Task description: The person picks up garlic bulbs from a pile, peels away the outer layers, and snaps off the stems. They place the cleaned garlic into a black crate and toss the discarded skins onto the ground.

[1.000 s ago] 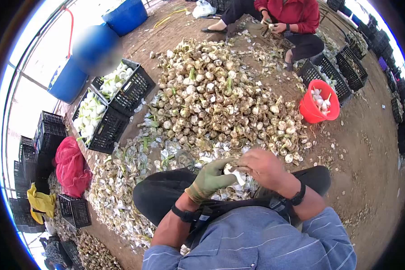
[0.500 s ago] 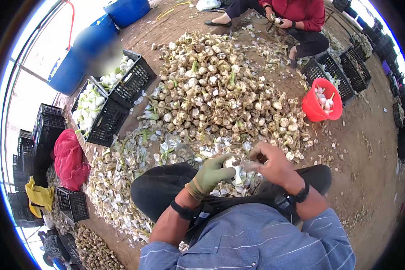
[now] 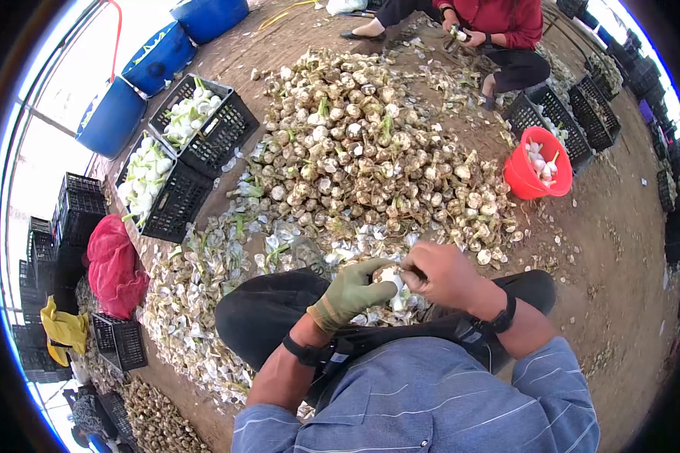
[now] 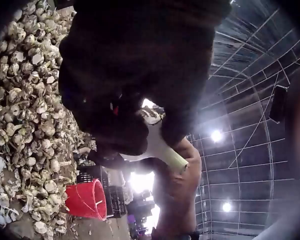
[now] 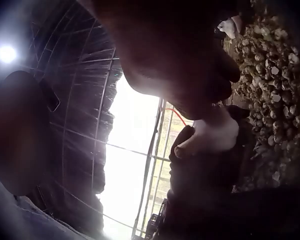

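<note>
The gloved left hand (image 3: 353, 294) grips a white garlic bulb (image 3: 390, 278) between thumb and fingers above the lap. In the left wrist view, the garlic's cut stem (image 4: 176, 161) sticks out below the dark glove (image 4: 140, 65). The bare right hand (image 3: 444, 276) pinches at the bulb's right side with curled fingers. In the right wrist view, the right hand (image 5: 180, 60) is dark above the white bulb (image 5: 217, 134), and its exact fingertip contact is hidden. A large heap of unpeeled garlic (image 3: 355, 151) lies in front of both hands.
Peelings (image 3: 196, 325) cover the ground at left. Black crates (image 3: 175, 204) of peeled garlic stand front left, near blue tubs (image 3: 113, 117). A red bucket (image 3: 523, 178) with bulbs stands at right. Another person in a red top (image 3: 510, 23) sits beyond the heap.
The right hand moved away from the bulb, then came back against it. The left hand keeps its grip, and the bulb shows whiter. The blurred blue patch near the crates is gone.
</note>
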Available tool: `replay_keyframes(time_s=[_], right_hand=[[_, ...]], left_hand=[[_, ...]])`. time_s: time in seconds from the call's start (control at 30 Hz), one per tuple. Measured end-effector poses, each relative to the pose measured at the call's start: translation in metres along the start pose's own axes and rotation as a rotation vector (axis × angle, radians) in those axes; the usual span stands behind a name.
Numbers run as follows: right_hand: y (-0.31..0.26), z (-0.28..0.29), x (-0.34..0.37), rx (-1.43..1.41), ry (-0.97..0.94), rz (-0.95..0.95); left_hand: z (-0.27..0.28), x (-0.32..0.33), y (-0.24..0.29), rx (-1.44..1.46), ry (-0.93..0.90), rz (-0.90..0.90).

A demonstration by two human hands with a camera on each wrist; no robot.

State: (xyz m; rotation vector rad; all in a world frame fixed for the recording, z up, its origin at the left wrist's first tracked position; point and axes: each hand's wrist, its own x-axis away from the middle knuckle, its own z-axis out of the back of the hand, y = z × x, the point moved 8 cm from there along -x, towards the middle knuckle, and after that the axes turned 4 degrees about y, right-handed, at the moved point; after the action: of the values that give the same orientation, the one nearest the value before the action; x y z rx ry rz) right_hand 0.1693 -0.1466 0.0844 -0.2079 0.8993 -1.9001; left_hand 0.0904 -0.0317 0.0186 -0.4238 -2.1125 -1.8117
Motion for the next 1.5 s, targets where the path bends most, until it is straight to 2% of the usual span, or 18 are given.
replay_keyframes(time_s=[0.1,0.13,0.23,0.27,0.37,0.43,0.5,0.57,0.6,0.67,0.77,0.93,1.03,1.07,1.17,1.27,1.37,1.5], right_hand=[[0.016,0.009,-0.004,-0.106,0.055,-0.170],[0.027,0.013,-0.001,-0.209,0.101,-0.299],[0.056,0.012,0.008,-0.420,0.211,-0.440],[0.062,0.003,0.013,-0.232,0.008,-0.517],[0.041,0.014,0.013,-0.103,0.247,-0.314],[0.028,0.009,0.012,-0.199,0.172,-0.203],[0.009,0.012,0.009,-0.218,0.105,-0.108],[-0.016,0.014,0.002,-0.159,0.040,-0.031],[-0.015,0.011,0.002,-0.137,0.018,-0.009],[-0.009,0.002,0.005,-0.099,-0.030,0.036],[-0.016,-0.001,0.008,-0.029,0.030,0.111],[-0.021,-0.002,0.006,0.005,0.041,0.150],[-0.009,-0.007,0.006,-0.063,0.012,0.064],[-0.004,-0.009,0.007,-0.092,0.003,0.021],[0.019,-0.006,0.011,-0.245,0.025,-0.287],[0.023,0.001,0.008,-0.339,0.017,-0.243],[0.002,-0.002,0.011,-0.214,0.013,-0.071],[-0.006,-0.008,0.013,-0.109,-0.002,0.036]], left_hand=[[-0.001,0.000,0.001,0.040,0.043,-0.059],[0.000,0.001,0.003,0.059,0.052,-0.069],[0.004,0.003,0.005,-0.030,0.040,-0.065],[0.006,0.003,0.003,-0.031,0.057,-0.071],[0.008,-0.002,-0.002,-0.057,0.093,-0.135],[0.009,-0.004,0.002,-0.104,0.105,-0.232],[0.009,-0.002,-0.001,-0.079,0.111,-0.147],[0.010,-0.001,0.005,-0.229,0.110,-0.266],[0.009,0.001,0.010,-0.389,0.107,-0.426],[0.007,0.005,0.007,-0.516,0.111,-0.560],[0.008,0.006,0.008,-0.386,0.095,-0.415],[0.006,0.006,-0.001,-0.198,0.009,-0.057],[0.006,0.005,0.004,-0.290,0.024,-0.164],[0.007,0.005,0.003,-0.270,0.038,-0.131],[0.007,0.004,0.002,-0.217,0.061,-0.065],[0.010,0.003,-0.002,-0.173,0.075,-0.074],[0.012,0.003,-0.001,-0.151,0.110,-0.104],[0.011,0.003,-0.003,-0.111,0.105,-0.110]])
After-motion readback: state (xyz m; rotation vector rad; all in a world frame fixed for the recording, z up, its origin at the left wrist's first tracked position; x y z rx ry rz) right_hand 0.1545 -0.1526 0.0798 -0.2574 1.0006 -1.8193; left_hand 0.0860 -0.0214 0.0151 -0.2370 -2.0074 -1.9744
